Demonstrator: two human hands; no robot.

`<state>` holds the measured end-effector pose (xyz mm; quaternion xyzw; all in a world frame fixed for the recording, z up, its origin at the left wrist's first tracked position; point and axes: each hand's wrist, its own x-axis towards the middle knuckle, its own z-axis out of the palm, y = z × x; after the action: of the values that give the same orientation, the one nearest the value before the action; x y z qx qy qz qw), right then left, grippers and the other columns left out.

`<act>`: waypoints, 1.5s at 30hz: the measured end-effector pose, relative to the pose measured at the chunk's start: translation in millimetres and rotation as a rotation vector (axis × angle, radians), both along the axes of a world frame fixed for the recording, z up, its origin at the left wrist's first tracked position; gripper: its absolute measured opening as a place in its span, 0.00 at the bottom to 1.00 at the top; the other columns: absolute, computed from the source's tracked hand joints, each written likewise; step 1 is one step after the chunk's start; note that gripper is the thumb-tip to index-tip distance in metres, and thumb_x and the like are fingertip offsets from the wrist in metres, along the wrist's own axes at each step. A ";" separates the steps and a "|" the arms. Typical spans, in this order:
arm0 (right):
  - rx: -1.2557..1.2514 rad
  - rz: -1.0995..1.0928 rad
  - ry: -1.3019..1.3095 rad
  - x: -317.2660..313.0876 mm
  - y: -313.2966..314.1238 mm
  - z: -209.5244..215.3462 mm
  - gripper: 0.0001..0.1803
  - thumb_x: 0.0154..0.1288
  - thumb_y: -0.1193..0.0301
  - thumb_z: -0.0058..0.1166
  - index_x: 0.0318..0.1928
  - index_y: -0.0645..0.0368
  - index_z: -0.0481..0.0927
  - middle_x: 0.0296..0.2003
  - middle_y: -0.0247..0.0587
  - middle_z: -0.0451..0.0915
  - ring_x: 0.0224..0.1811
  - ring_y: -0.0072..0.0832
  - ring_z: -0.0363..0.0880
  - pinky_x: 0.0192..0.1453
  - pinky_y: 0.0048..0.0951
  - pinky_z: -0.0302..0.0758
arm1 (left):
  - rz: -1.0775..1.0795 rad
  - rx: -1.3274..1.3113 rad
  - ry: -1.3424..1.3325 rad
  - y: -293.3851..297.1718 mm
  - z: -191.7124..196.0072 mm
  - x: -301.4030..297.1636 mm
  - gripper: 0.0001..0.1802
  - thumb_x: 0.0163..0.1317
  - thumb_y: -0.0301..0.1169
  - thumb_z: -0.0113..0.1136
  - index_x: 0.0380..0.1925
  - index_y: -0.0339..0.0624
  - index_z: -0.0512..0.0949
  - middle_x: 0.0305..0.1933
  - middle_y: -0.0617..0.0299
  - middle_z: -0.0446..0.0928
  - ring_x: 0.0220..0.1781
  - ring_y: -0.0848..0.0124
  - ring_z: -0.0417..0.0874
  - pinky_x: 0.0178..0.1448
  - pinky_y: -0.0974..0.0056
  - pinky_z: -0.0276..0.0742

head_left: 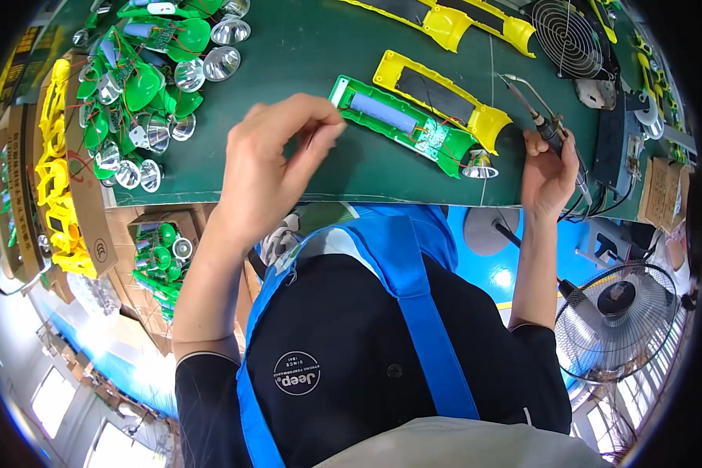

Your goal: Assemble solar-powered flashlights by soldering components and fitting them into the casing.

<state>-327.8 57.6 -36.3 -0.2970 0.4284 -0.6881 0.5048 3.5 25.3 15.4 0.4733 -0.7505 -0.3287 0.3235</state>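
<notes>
My right hand (548, 181) is wrapped around a soldering iron (552, 131) with a thin metal tube alongside it; its tip points up and left, away from the workpiece. My left hand (277, 160) is raised just left of an open green flashlight housing (402, 123). Its thumb and fingertips are pinched together, and whatever they hold is too small to make out. Inside the green housing lie a blue-grey cylindrical battery (384, 114) and a small circuit board (433, 139) with red wires. A silver reflector cup (480, 165) hangs at its right end. Behind it rests a yellow housing frame (444, 97) with a dark panel.
Green housings with wires and reflectors (144, 86) are heaped at the table's left. Further yellow frames (444, 27) lie along the far side. A round fan grille (567, 39) stands far right, beside a dark box (618, 152). Boxes of parts (164, 257) and a floor fan (616, 300) flank me.
</notes>
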 end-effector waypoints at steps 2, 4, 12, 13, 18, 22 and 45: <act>0.008 -0.014 -0.006 1.5 3.0 -1.9 0.14 0.65 0.63 0.44 0.40 0.62 0.71 0.24 0.37 0.68 0.30 0.27 0.64 0.55 0.35 0.61 | -0.078 -0.058 0.026 -6.9 1.1 -13.4 0.05 0.52 0.23 0.59 0.31 0.42 0.77 0.26 0.61 0.76 0.27 0.65 0.75 0.35 0.63 0.67; -0.003 0.093 0.059 0.5 7.4 2.3 0.14 0.65 0.63 0.44 0.39 0.63 0.71 0.25 0.38 0.68 0.30 0.27 0.64 0.53 0.33 0.62 | -0.298 -0.174 0.055 -25.5 -4.5 -21.6 0.08 0.49 0.22 0.60 0.32 0.41 0.78 0.27 0.61 0.75 0.29 0.63 0.74 0.35 0.62 0.69; 0.059 0.222 0.121 -5.7 4.4 13.8 0.15 0.65 0.64 0.44 0.40 0.66 0.69 0.26 0.42 0.70 0.31 0.27 0.66 0.43 0.28 0.63 | -0.492 -0.234 -0.178 -35.8 -7.4 -47.1 0.08 0.45 0.25 0.63 0.28 0.46 0.78 0.30 0.67 0.74 0.37 0.67 0.72 0.43 0.63 0.64; 0.093 0.263 0.177 -5.8 3.0 16.4 0.15 0.64 0.64 0.44 0.39 0.66 0.69 0.26 0.42 0.70 0.30 0.26 0.66 0.41 0.27 0.64 | -0.511 -0.264 -0.200 -36.0 -8.9 -47.3 0.08 0.45 0.25 0.63 0.28 0.47 0.77 0.30 0.68 0.73 0.36 0.68 0.72 0.45 0.63 0.63; 0.189 0.352 0.323 -3.0 -4.5 28.3 0.15 0.62 0.64 0.47 0.36 0.66 0.69 0.25 0.43 0.72 0.26 0.24 0.68 0.35 0.23 0.66 | -0.503 -0.343 -0.400 -29.1 0.3 -58.6 0.08 0.45 0.26 0.62 0.27 0.47 0.75 0.28 0.68 0.71 0.36 0.68 0.71 0.48 0.61 0.61; 0.224 0.436 0.410 2.0 -11.7 31.1 0.16 0.58 0.62 0.51 0.34 0.66 0.70 0.24 0.41 0.73 0.24 0.22 0.71 0.32 0.21 0.68 | -0.423 -0.320 -0.462 -25.2 6.0 -67.6 0.03 0.44 0.25 0.58 0.19 0.43 0.73 0.25 0.63 0.70 0.35 0.67 0.72 0.47 0.59 0.63; 0.202 0.465 0.453 5.3 -5.0 28.1 0.15 0.56 0.64 0.53 0.33 0.66 0.71 0.23 0.41 0.74 0.22 0.22 0.74 0.31 0.21 0.71 | -0.444 -0.263 -0.536 -29.5 8.1 -69.1 0.05 0.46 0.24 0.59 0.21 0.44 0.72 0.24 0.65 0.69 0.33 0.66 0.72 0.49 0.58 0.61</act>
<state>-322.6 52.6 -8.2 -0.4808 0.5162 -0.4252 0.5671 -65.7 -4.2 23.5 0.3226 -0.9288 -0.1561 0.0941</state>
